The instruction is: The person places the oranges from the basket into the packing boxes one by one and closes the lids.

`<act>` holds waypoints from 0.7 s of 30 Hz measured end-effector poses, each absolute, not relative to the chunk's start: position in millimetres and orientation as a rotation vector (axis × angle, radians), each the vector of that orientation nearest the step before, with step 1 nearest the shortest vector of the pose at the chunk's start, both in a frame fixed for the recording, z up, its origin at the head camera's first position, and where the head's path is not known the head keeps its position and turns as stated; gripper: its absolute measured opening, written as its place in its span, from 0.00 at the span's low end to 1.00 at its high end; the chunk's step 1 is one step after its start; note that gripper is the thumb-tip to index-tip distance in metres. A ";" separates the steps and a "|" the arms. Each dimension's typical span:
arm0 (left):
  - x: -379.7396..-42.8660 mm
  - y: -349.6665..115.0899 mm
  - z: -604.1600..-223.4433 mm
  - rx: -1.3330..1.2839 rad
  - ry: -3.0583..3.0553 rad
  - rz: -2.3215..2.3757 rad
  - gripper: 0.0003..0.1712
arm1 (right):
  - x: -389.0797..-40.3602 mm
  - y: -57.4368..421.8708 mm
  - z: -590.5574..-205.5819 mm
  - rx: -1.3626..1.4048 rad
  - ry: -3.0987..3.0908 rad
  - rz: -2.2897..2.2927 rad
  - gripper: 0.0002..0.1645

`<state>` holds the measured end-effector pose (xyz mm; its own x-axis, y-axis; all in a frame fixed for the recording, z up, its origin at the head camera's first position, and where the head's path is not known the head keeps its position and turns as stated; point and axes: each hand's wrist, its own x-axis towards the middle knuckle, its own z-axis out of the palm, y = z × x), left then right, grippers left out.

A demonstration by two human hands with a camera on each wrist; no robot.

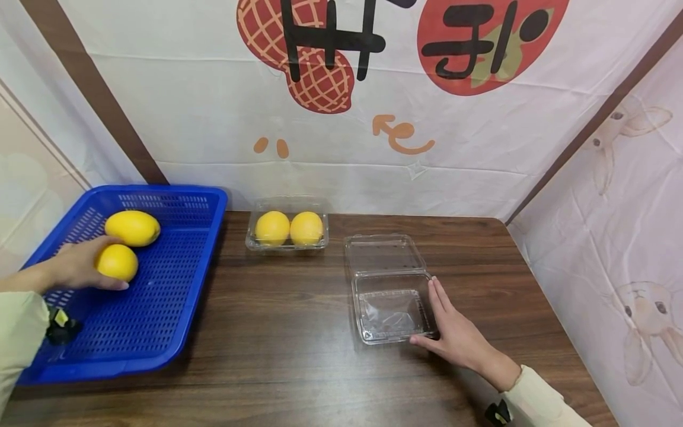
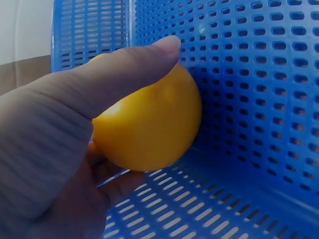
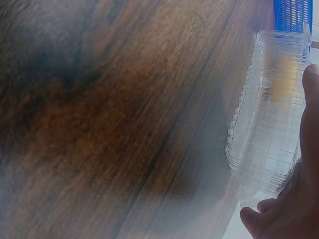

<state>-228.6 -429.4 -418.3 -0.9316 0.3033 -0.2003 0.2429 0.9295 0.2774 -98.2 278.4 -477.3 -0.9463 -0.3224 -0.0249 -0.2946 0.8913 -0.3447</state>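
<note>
Head view: your left hand (image 1: 85, 264) holds a fruit (image 1: 118, 263) in curled fingers inside the basket (image 1: 114, 369); your right hand (image 1: 460, 339), fingers straight, touches the open box (image 1: 392, 308), lid (image 1: 385, 254) pointing away from you. Probably firm and smooth, the fruit suits a girth hold; roundish, it shows no clear long axis.

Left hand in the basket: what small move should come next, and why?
Probably lift the held fruit from the basket toward the open box: the left hand grips it, and that box holds none, while the far box holds two.
</note>
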 end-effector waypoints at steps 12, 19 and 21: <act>-230.3 -425.8 -423.1 0.392 2.916 0.391 0.55 | -97.9 279.1 -478.8 -0.497 2.980 -0.530 0.72; -228.4 -424.2 -425.7 0.326 2.881 0.390 0.58 | -98.4 279.4 -479.2 -0.502 2.995 -0.524 0.72; -228.5 -423.9 -427.3 0.311 2.870 0.407 0.60 | -98.4 279.2 -479.0 -0.505 2.998 -0.526 0.72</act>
